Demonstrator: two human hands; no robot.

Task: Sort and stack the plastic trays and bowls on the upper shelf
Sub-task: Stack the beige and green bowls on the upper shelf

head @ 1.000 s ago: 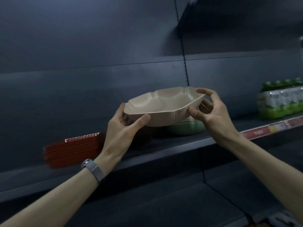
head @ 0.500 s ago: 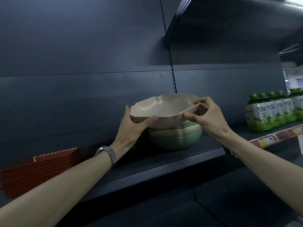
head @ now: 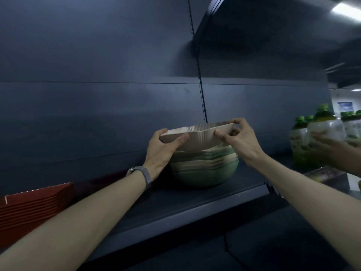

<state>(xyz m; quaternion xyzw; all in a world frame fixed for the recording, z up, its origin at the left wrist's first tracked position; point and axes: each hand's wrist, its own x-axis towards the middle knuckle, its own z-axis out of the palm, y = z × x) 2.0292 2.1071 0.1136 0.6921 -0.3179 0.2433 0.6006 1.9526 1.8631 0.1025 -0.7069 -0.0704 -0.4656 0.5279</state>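
On the upper shelf (head: pixel 195 202), head view: the beige bowl (head: pixel 197 135) is held level between both hands. The left hand (head: pixel 160 151) grips the bowl's left end, thumb pressed on the near wall and fingers curled behind the rim. The right hand (head: pixel 242 141) pinches the right end, thumb on the near wall and index finger hooked over the rim.

Change from one second ago: the bowl was then held clear above the shelf with a gap beneath it. Its base now meets the top of the stack of bowls (head: pixel 205 169). Whether it is fully seated cannot be told. Both grips are unchanged.

The stack, in green and beige layers, stands directly below the hands and between the wrists. The red trays (head: pixel 35 202) lie stacked well to the left of the left hand and lower, beside its forearm. A wristband (head: pixel 145 174) is on the left wrist. Green bottles (head: pixel 320 132) stand well to the right of the right hand, with a second person's hand (head: pixel 330 147) on them; that area is blurred.
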